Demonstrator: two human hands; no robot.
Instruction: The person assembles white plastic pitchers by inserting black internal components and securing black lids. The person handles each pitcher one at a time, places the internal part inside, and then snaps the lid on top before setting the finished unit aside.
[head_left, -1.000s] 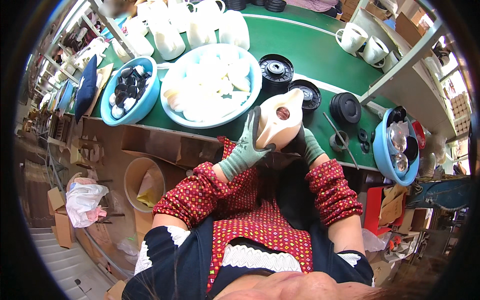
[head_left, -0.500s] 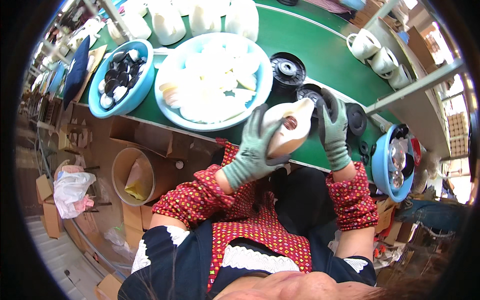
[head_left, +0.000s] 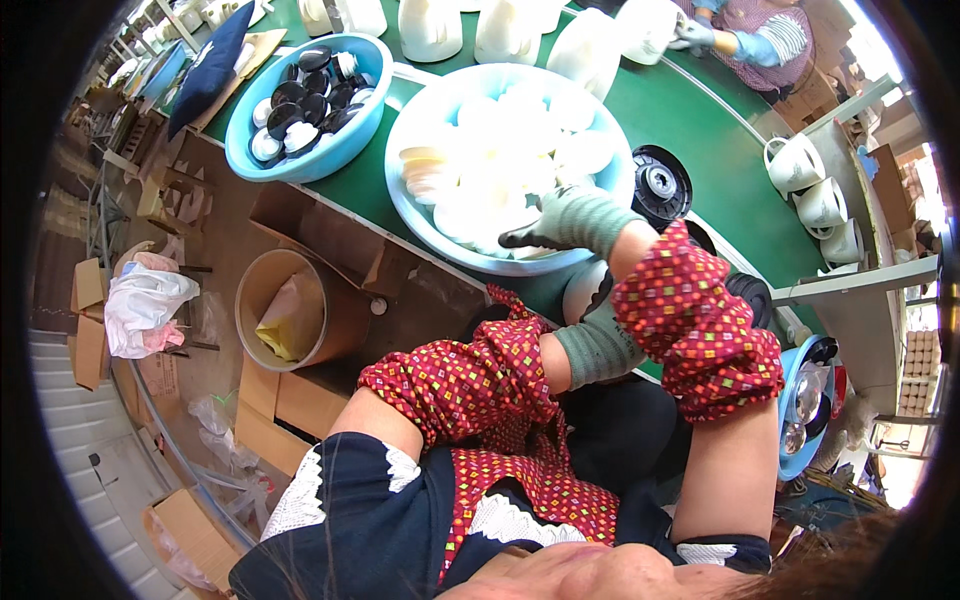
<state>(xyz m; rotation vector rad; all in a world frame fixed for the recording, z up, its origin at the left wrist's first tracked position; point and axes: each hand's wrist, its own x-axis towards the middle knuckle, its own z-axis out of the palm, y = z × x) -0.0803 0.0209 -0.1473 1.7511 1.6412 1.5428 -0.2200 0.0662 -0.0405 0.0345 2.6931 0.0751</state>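
My right hand (head_left: 575,222), in a grey-green glove with dark fingertips, reaches left across my body over the front rim of a large light-blue basin (head_left: 545,265). Its thumb and fingers are apart among the white plastic parts (head_left: 500,130) heaped there; glare blurs their shapes. Below that forearm, my left hand (head_left: 603,345), gloved alike, is closed around a cream plastic kettle body (head_left: 580,292). The right sleeve covers much of this body and some left fingers. A black round base (head_left: 660,183) lies right of the basin.
A smaller blue basin (head_left: 350,155) of black and white round pieces stands left. White jugs (head_left: 430,30) line the far side, more (head_left: 820,205) at right. Another person's gloved hand (head_left: 692,35) touches a jug. A blue basin (head_left: 797,455) sits lower right, a round bin (head_left: 312,350) below left.
My right hand has left the kettle body and swung left to the large basin. My left hand has lowered with the body. The view has shifted, and another person now shows at the far right.
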